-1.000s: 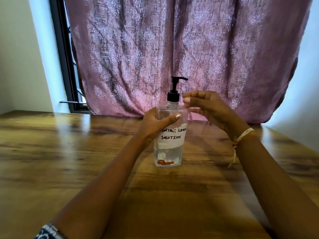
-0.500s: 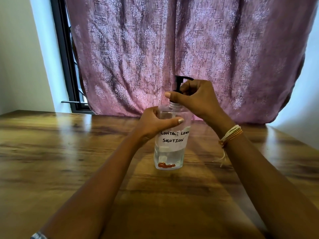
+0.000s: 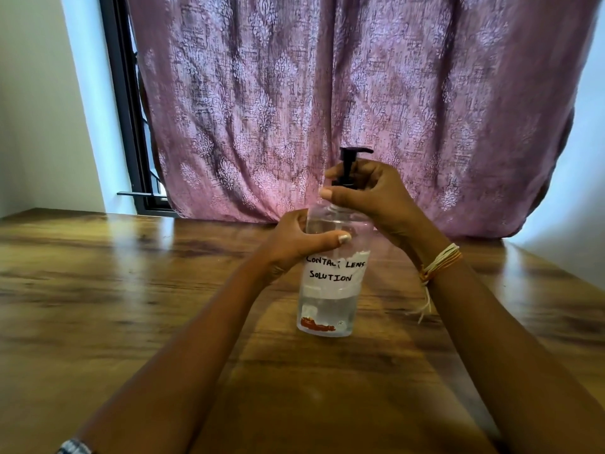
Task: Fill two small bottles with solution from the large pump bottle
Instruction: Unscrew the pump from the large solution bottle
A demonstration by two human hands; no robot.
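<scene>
My left hand (image 3: pixel 296 245) grips the pump bottle (image 3: pixel 330 280), my right hand (image 3: pixel 370 194) pinches its collar (2 small bottles unseen, filling seemingly unstarted).

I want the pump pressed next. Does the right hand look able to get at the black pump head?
Probably yes: the right hand already grips the collar just under the pump head, whose top is uncovered.

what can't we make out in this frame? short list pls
- Small bottles: none in the head view, so fill state unknown.
- Pump bottle neck and collar: covered by the right hand.
- Upper bottle wall: behind the left hand.
- Top line of the label: partly under the left thumb, torn edge.
- Red mark at the base: too small to read.
</scene>
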